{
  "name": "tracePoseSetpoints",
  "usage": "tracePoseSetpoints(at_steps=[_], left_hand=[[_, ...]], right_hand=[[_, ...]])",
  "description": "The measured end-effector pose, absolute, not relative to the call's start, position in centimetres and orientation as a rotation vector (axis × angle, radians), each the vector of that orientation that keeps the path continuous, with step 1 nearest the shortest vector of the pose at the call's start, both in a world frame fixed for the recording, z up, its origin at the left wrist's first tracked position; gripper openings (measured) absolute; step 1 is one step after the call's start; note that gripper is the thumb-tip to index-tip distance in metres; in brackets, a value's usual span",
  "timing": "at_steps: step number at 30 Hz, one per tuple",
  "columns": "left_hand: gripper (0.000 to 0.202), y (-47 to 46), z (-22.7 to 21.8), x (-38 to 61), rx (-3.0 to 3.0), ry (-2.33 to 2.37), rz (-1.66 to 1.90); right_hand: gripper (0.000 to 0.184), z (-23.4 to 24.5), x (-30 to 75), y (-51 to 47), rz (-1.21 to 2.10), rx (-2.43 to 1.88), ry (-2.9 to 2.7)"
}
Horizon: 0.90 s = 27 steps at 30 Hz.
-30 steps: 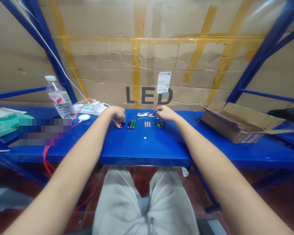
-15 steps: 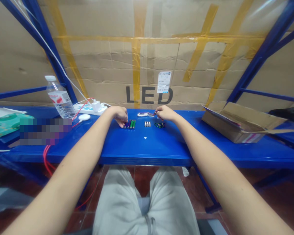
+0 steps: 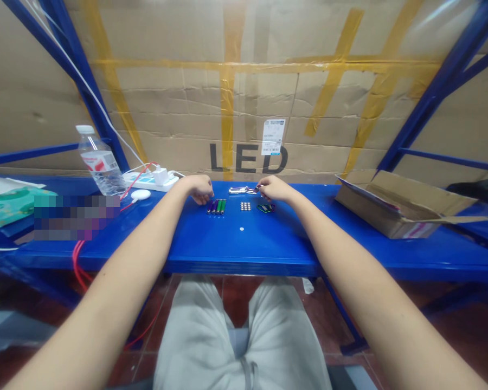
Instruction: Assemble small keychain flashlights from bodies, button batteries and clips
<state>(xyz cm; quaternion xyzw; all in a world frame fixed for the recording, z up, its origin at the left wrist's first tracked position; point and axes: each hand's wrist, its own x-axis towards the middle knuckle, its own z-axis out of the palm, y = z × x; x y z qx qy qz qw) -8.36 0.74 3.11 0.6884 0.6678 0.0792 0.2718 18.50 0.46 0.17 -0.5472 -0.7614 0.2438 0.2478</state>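
My left hand [image 3: 202,189] hovers with loosely bent fingers just above the left end of a row of small purple and green metal tubes [image 3: 216,207]. Nothing shows in its fingers. My right hand [image 3: 271,188] is pinched at the right end of several slim silver pieces [image 3: 237,190]. A small dark purplish thing shows at its fingertips, too small to name. In front of that hand lies a little pile of green and dark clip-like loops [image 3: 265,208]. Small round silver pieces [image 3: 245,206] sit in a tight block between the tubes and the loops.
An open cardboard box [image 3: 390,208] stands on the blue table [image 3: 244,249] at right. At left are a water bottle [image 3: 100,165], a power strip [image 3: 156,179] with cables, a white round pad [image 3: 140,195] and a green tissue pack [image 3: 18,205]. A large carton [image 3: 166,108] rises behind.
My left hand has lifted slightly off the tubes, and its fingers have drawn up and to the right. My right hand stays at almost the same spot.
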Motion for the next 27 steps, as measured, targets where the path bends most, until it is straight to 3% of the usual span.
tracePoseSetpoints(at_steps=[3,6,11,17,22,27], left_hand=[[0.009,1.0,3.2,-7.7,2.124,1.748,0.560],[0.017,0.7,2.5,-5.9,2.342,1.332,0.897],[0.025,-0.4,0.5,-2.4,2.422,1.009,1.084],[0.010,-1.2,0.0,-1.2,2.516,1.007,1.159],[0.010,-0.8,0.0,-1.4,2.388,1.064,1.279],[0.007,0.0,-0.3,-1.4,2.142,0.977,1.419]], right_hand=[[0.012,0.3,18.2,0.4,0.787,-1.392,-2.021],[0.018,0.6,17.9,-0.1,0.904,-1.279,-1.967],[0.022,0.7,17.5,-0.6,1.064,-1.179,-1.893],[0.024,0.4,17.5,-0.5,1.203,-1.065,-1.873],[0.007,0.5,17.4,-0.6,1.203,-0.910,-1.790],[0.033,0.1,17.3,0.3,1.147,-0.667,-1.684]])
